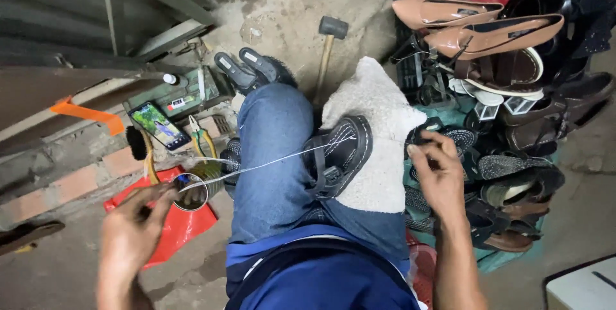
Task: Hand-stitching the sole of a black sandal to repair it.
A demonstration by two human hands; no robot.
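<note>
A black sandal point(339, 155) with white stitching lies sole-up on a white cloth point(378, 117) across my lap, between my blue-jeaned knees. A thin white thread point(256, 166) runs taut from the sandal out to my left hand point(131, 233), which pinches its end with a small tool near a round tin point(192, 191). My right hand point(439, 175) hovers just right of the sandal, fingers curled; I cannot tell whether it pinches the thread.
A heap of shoes and sandals point(507, 79) fills the right side. A hammer point(328, 47) lies on the concrete floor ahead. A phone point(158, 125), pliers point(202, 138), a brush and a red bag point(173, 226) sit at left by a brick ledge.
</note>
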